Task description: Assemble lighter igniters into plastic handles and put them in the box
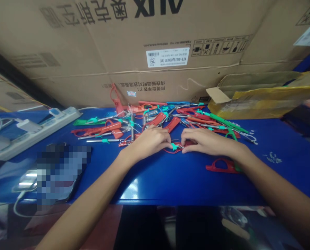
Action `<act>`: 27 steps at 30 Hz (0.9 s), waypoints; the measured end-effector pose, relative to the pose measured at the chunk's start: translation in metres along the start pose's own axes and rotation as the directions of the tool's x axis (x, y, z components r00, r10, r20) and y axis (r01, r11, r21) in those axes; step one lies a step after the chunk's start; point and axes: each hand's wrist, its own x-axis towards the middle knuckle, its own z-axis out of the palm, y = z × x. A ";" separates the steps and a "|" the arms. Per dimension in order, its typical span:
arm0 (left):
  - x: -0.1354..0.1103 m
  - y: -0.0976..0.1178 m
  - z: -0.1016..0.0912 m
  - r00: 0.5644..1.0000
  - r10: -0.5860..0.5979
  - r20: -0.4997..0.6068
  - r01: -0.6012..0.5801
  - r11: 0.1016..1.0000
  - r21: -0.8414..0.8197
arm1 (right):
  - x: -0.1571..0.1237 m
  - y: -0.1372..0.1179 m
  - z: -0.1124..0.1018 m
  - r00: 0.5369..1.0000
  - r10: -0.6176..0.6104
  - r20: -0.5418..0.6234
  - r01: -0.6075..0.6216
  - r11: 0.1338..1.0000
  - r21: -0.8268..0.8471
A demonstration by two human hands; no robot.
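Note:
My left hand (155, 139) is closed, its thumb and fingertips pinching beside a small teal-green clip (174, 146) with thin white cord. Facing it, my right hand (203, 141) pinches the other end of the same piece, a red plastic part with a loop handle (172, 151) mostly hidden by the fingers. Just beyond both hands spreads a pile of red plastic pieces (100, 130), thin metal rods (132, 126) and more teal clips. Below my right wrist lies another red looped piece (221, 166), its right end touching something green partly covered by the forearm.
Behind the blue table (155, 180) stands a large printed cardboard box (92, 52). An open carton with yellow tape (248, 104) sits at the back right. On the left are a white power strip (40, 130) with plugs and a phone (25, 180) on a cable, beside a blurred-out area.

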 end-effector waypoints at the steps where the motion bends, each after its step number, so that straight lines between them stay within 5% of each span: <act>1: 0.000 0.000 0.000 1.000 -0.005 0.000 0.005 1.000 -0.008 | 0.000 0.000 0.000 1.000 -0.001 0.000 0.001 1.000 0.001; 27: 0.000 0.000 -0.001 1.000 -0.008 0.017 0.010 0.992 -0.130 | 0.003 0.002 0.002 1.000 0.011 -0.009 -0.011 1.000 0.005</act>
